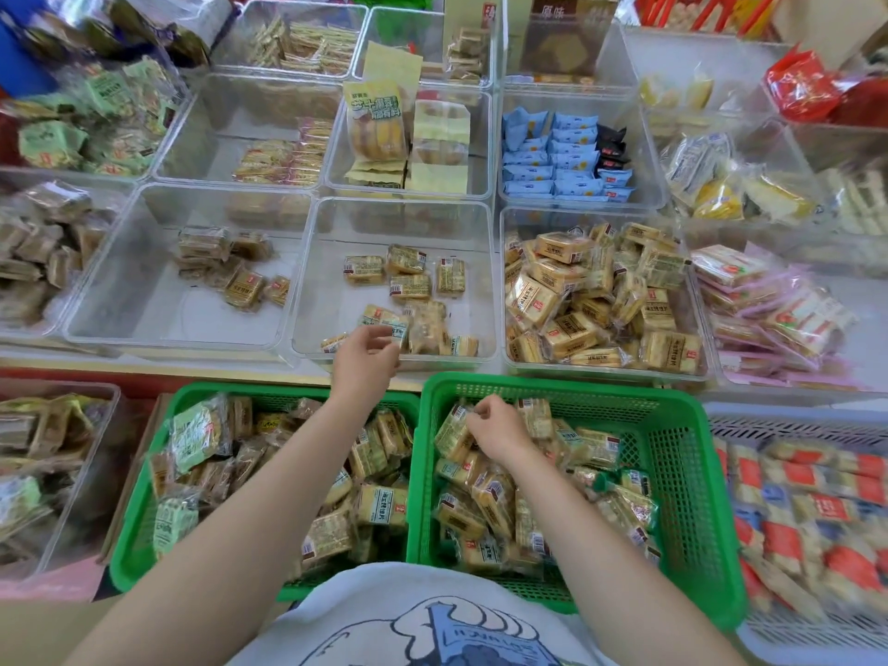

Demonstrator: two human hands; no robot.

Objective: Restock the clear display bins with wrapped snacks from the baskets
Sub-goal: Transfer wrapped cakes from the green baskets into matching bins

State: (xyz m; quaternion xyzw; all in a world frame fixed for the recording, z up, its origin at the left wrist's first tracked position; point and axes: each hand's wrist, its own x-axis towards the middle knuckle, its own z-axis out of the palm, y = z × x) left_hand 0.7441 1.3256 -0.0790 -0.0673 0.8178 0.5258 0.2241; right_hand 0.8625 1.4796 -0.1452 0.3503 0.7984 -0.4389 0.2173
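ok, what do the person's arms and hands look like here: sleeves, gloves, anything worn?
Both forearms are bare to the frame edge, no sleeves visible. The left hand and right hand have no gloves; no watch, bracelet or ring shows. The only clothing in view is a white T-shirt with a blue and black graphic print at the bottom.

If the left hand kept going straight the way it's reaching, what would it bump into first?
Most likely the wrapped snack just past its fingertips, lying near the front of the middle clear bin. The left hand is over the bin's front rim, fingers loosely curled. Depth is hard to judge; it may already touch that packet.
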